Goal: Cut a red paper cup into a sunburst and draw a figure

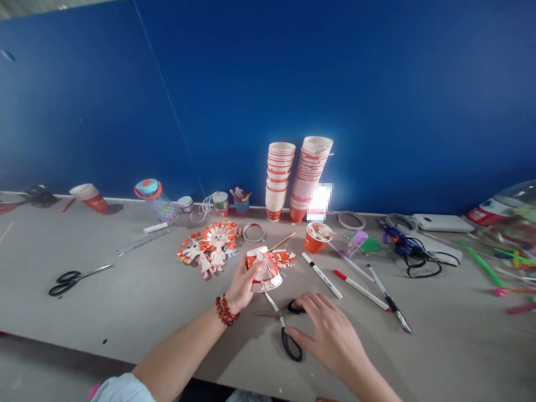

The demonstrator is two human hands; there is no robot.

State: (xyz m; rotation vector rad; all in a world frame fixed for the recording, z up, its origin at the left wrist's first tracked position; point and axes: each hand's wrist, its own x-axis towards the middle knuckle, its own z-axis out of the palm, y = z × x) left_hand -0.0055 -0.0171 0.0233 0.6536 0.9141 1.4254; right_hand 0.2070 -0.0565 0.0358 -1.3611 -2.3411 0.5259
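In my left hand (243, 287) is a red-and-white paper cup (272, 279), tilted, with a figure in a dress outlined on its side. My thumb presses on the cup's wall. To the right, my right hand (326, 329) has its fingers at one black loop and its thumb at the other loop of a pair of scissors (281, 318). The blades stand apart, just below the cup. Cut-out paper figures with red-and-white fringes (218, 245) lie behind my left hand. Red paper scraps (285, 257) sit just beyond the cup.
Two tall stacks of paper cups (280, 173) stand against the blue wall panel. A cup of scraps (317, 239) is in front. Markers (322, 275) and a pen (389, 298) lie to the right, near a blue glue gun (397, 237). Other scissors (71, 281) and a bottle (154, 201) are left.
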